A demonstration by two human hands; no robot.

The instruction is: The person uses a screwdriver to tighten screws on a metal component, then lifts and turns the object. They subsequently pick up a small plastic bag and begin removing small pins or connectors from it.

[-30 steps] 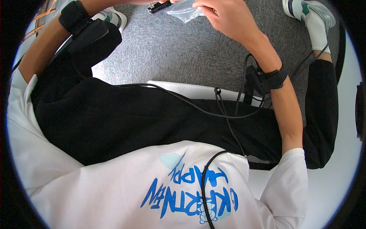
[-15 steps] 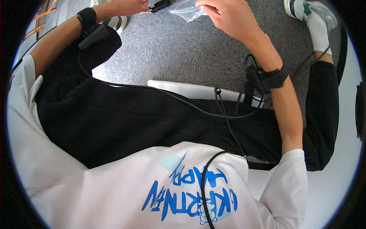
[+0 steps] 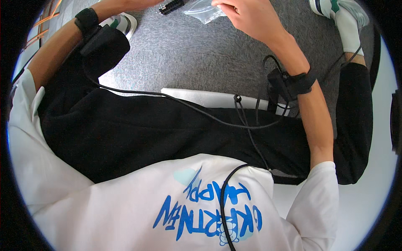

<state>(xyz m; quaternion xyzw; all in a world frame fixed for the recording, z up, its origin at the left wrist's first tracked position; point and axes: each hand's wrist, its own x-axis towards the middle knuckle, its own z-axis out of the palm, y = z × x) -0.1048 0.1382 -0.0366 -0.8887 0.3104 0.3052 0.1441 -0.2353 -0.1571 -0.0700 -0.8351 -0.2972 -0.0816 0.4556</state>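
Observation:
At the top edge, my right hand (image 3: 253, 19) is closed, thumb and fingers pinching a clear plastic bag (image 3: 204, 11) that hangs to its left. Beside the bag, further left, is a small black piece with a bristly or ridged surface (image 3: 171, 6); its upper end runs out of view and I cannot make out its kind. My left hand (image 3: 136, 3) reaches along the top edge close to that black piece. Its fingers are mostly cut off, so their grip is hidden.
Grey carpet (image 3: 188, 54) lies beyond my legs in black trousers (image 3: 167, 129). A white flat-edged object (image 3: 197, 97) rests against my leg. Black cables (image 3: 201, 109) run from the black wrist devices (image 3: 289, 83) across my lap. White shoes (image 3: 125, 23) show at both sides.
My left hand has moved up and left, taking its fingertips out of view. The right hand and the bag have shifted slightly left.

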